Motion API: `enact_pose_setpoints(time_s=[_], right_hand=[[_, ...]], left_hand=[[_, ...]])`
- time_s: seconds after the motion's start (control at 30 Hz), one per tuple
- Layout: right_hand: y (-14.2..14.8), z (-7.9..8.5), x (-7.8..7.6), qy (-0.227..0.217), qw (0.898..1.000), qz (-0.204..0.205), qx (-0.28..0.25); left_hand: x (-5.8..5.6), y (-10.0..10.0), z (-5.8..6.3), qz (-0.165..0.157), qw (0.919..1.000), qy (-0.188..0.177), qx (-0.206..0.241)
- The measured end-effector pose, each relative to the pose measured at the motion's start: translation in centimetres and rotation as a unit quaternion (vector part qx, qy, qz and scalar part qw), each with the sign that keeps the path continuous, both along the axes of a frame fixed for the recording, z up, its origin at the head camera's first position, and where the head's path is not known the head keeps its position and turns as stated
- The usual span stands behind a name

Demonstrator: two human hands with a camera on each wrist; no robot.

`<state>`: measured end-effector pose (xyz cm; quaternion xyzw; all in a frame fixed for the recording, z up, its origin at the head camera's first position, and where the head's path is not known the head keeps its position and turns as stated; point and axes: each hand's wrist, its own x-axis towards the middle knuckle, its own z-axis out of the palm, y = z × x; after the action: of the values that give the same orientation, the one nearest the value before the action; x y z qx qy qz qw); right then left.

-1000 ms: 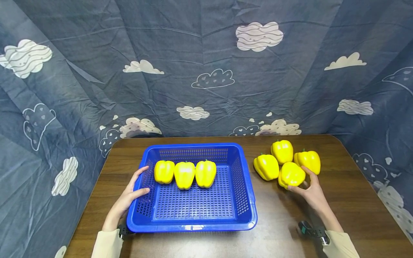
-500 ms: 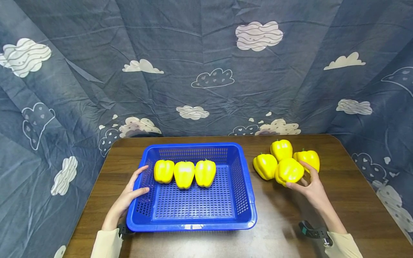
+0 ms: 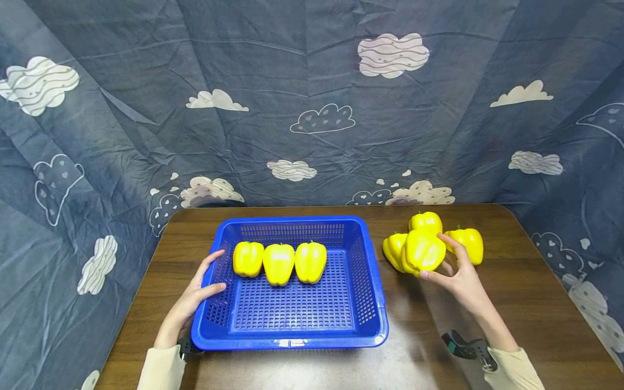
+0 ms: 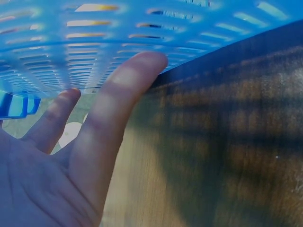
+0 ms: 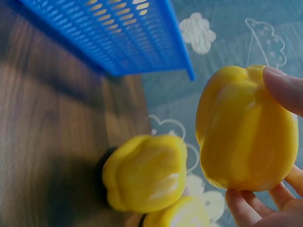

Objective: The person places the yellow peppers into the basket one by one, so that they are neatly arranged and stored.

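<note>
My right hand (image 3: 460,276) grips a yellow bell pepper (image 3: 424,250) between thumb and fingers. In the head view this pepper partly covers two others, a left one (image 3: 392,250) and a back one (image 3: 425,221). A further bell pepper (image 3: 467,245) lies just right of my fingers. In the right wrist view the held pepper (image 5: 246,132) appears apart from the ones beside it. My left hand (image 3: 190,298) rests at the left rim of a blue plastic basket (image 3: 290,343), its thumb and a finger extended. The left wrist view shows that thumb (image 4: 111,104) against the slotted wall.
Three yellow bell peppers, the middle one (image 3: 279,264) among them, lie in a row inside the basket. The brown wooden table (image 3: 419,346) extends to a dark cloth backdrop (image 3: 312,81) with cloud prints.
My right hand has lifted the front bell pepper and carried it left, so it now overlaps the left and back ones. The left hand and the basket have stayed in place.
</note>
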<state>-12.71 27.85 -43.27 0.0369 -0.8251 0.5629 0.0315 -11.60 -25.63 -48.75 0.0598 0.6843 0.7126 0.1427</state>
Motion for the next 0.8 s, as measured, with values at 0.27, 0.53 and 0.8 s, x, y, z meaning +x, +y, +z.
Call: enact_pose_setpoints(time_s=[0.27, 0.53, 0.8], right_hand=[[-1.7, 1.0, -0.1, 0.010, 0.999, 0.029, -0.024], [-3.4, 1.5, -0.3, 0.039, 0.995, 0.069, -0.062], [-4.7, 2.3, -0.3, 0.014, 0.992, 0.091, -0.083]], left_hand=[[0.0, -0.1, 0.0, -0.002, 1.0000, 0.000, 0.000], [0.0, 0.0, 0.0, -0.002, 1.0000, 0.001, -0.001], [0.0, -0.1, 0.0, -0.004, 1.0000, 0.005, -0.006]])
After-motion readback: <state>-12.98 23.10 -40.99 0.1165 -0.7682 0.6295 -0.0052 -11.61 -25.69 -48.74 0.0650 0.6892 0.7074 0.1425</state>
